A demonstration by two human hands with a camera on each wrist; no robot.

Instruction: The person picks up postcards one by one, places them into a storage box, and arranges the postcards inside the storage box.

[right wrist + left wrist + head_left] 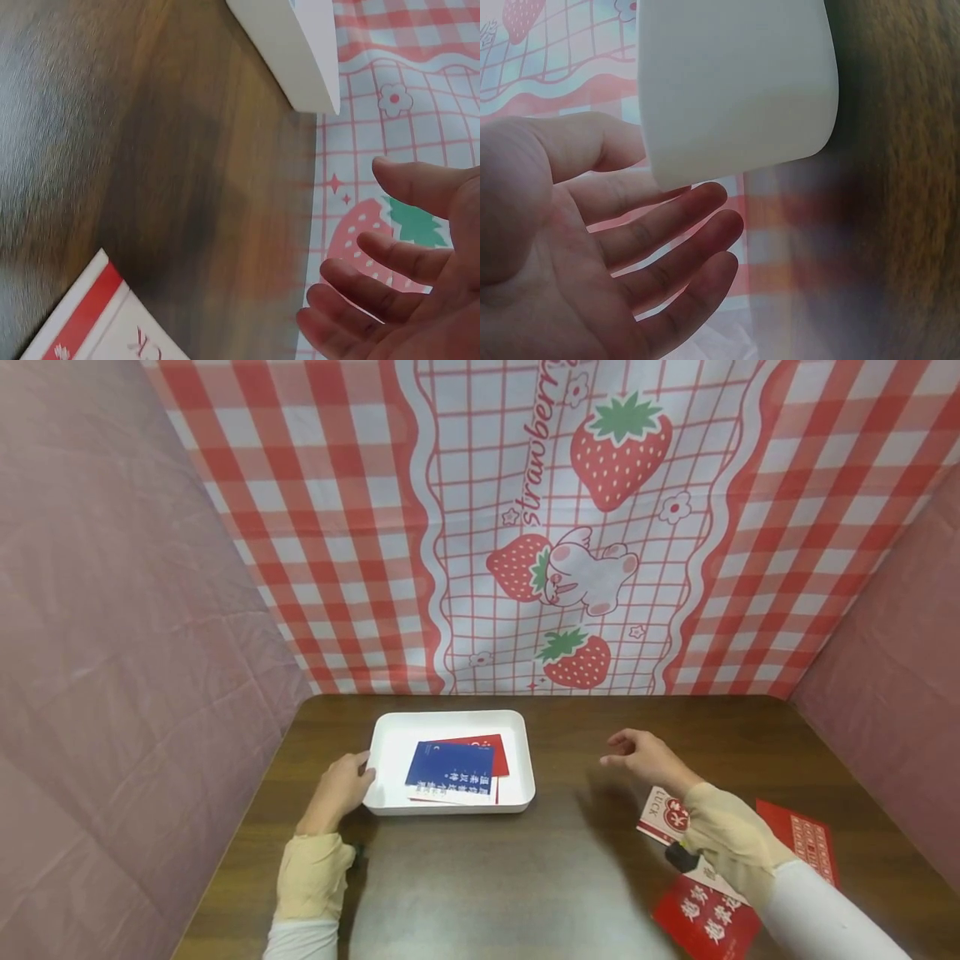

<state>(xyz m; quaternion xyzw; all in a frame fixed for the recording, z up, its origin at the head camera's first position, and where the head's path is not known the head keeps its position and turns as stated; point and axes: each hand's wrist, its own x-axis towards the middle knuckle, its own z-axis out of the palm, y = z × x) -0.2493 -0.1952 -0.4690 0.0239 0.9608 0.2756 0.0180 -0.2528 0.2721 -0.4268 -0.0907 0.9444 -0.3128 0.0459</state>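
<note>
My left hand point(342, 787) is at the left rim of a white tray point(386, 718). In the left wrist view, the thumb and forefinger reach the rim of the tray wall point(735, 90), their tips hidden behind it. The other fingers are loosely bent beside the corner. On the tray floor lies a blue card point(450, 763) with white writing, overlapping a red card point(501, 758) and a whitish one. My right hand point(645, 753), empty, hovers over the table right of the tray, fingers loosely bent and apart. Nearest it is a cream card marked LUCK point(654, 814).
Under my right forearm lie a red card with white characters point(705, 918) and another red card point(806, 843), partly overlapped by the sleeve. A checked strawberry cloth point(360, 527) hangs behind the brown table point(480, 877). Pink cloth point(112, 652) hangs at both sides.
</note>
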